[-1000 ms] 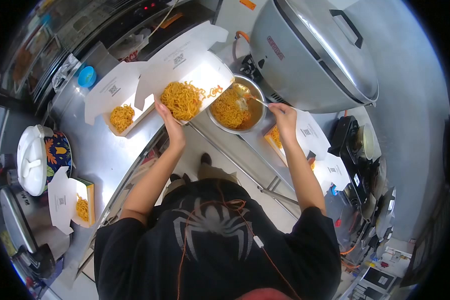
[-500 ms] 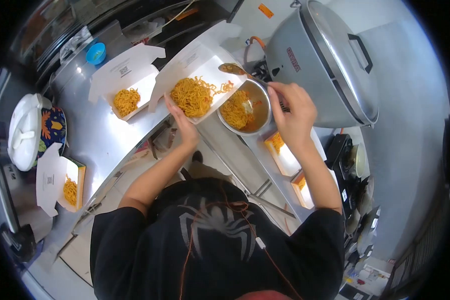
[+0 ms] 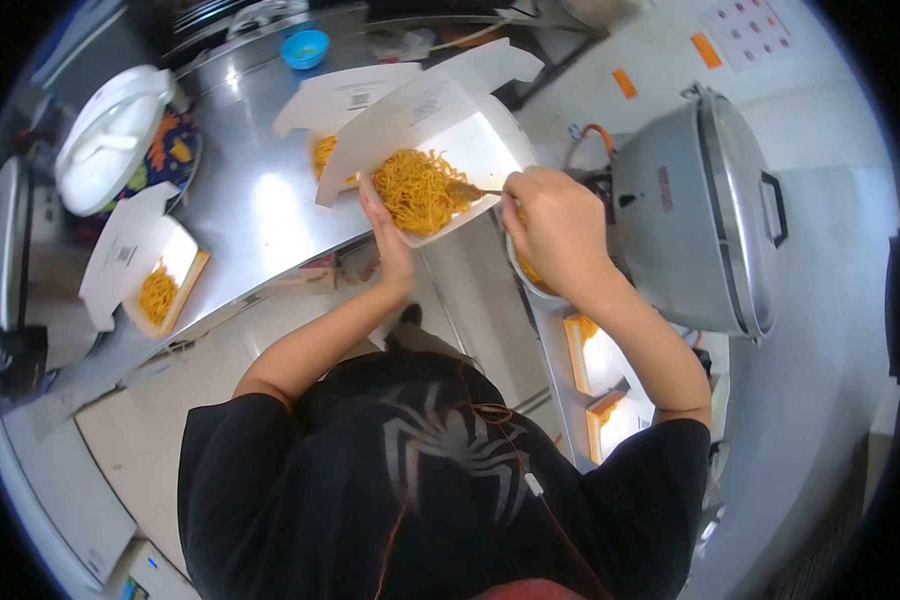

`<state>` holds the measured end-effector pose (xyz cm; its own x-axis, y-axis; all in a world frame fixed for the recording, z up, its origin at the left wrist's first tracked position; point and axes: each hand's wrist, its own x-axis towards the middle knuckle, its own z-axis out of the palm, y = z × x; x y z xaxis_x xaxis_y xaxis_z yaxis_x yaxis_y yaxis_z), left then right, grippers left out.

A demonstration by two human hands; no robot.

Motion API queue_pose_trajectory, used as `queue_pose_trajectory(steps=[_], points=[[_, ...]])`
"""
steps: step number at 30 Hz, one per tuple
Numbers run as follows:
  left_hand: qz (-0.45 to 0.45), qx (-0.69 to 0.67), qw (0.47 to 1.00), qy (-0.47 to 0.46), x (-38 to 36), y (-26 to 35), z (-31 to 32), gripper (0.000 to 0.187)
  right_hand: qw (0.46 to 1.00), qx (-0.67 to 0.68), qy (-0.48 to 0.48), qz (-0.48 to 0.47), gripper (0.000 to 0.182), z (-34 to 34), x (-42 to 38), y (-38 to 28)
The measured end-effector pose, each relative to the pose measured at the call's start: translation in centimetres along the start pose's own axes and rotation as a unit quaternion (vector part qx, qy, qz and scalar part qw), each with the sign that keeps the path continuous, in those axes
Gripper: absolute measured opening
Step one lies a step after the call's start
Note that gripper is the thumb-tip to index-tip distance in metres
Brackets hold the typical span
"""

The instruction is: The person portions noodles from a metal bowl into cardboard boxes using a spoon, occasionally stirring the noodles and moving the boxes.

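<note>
R hand: fingers closed round the spoon, pinched by its handle near the thumb; hand is over the right rim of the box, spoon head in the noodles. L hand: fingers straight, pressed along the outside of the box's near-left corner; can't tell if any curl underneath, & thumb isn't clear.

Box is open, lid folded back, in front of the person w/ its right end toward the metal bowl. Noodles heaped at the near-left end; far-right part mostly bare. Bowl is partly hidden under R hand & forearm, some noodles visible in it.

To do this well, I'd say: L palm firm vs. the wall so the card doesn't buckle or slide, box level, spoon low & flat so strands don't flick over the rim. Short strokes prob. best; bowl close by so drips land there, not on the floor.

Further out: 2nd open box just behind, partly covered; another open box on the left of the steel table, near the white-lidded pot. Blue cup at the back. Two more boxes w/ noodles below R forearm; big cooker beyond the bowl.
</note>
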<state>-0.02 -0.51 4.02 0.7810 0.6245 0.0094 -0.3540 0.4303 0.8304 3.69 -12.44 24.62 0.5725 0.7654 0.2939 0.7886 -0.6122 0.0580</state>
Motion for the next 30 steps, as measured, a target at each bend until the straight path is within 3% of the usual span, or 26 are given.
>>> queue_pose_trajectory(steps=[4,7,8,11,12,15,20,23,24,27,28,30], points=[[-0.105,-0.104,0.989,0.029,-0.3,5.4,-3.1,0.073,0.995,0.069,0.063,-0.033,0.007,-0.2,1.2,-3.4],[-0.093,-0.143,0.984,0.059,-0.2,7.6,-7.7,0.073,0.956,0.272,0.064,0.087,0.005,0.9,2.0,-5.9],[-0.079,-0.1,0.987,0.096,-0.1,8.2,-9.4,0.072,0.908,0.389,0.078,0.139,0.01,2.1,2.4,-6.5],[-0.046,-0.053,0.98,0.187,0.6,9.6,-14.2,0.077,0.803,0.548,0.046,0.228,0.013,6.4,3.0,-7.0],[-0.043,-0.045,0.975,0.212,0.9,10.5,-15.1,0.077,0.7,0.644,0.019,0.307,0.013,7.5,2.9,-7.4],[-0.022,-0.011,0.978,0.209,3.3,9.5,-20.8,0.072,0.483,0.786,-0.006,0.387,0.015,8.9,1.1,-6.1],[-0.04,0.002,0.979,0.2,6.1,9.2,-22.0,0.07,0.483,0.688,0.183,0.509,0.015,8.8,-5.8,-1.5],[-0.022,0.064,0.985,0.156,8.5,6.4,-25.4,0.067,0.538,0.546,0.289,0.574,0.013,8.8,-11.3,1.2],[-0.022,0.088,0.986,0.141,9.2,5.8,-26.0,0.066,0.553,0.505,0.308,0.587,0.015,9.0,-13.6,2.3],[-0.016,0.125,0.984,0.129,10.1,6.4,-23.9,0.059,0.707,0.249,0.283,0.598,0.016,9.3,-17.6,3.7],[0.005,0.13,0.983,0.128,10.5,6.4,-23.8,0.059,0.731,0.232,0.287,0.574,0.017,8.8,-17.7,3.5],[-0.028,0.123,0.979,0.163,12.3,5.9,-25.8,0.058,0.715,0.229,0.285,0.596,0.017,9.8,-18.6,4.3]])
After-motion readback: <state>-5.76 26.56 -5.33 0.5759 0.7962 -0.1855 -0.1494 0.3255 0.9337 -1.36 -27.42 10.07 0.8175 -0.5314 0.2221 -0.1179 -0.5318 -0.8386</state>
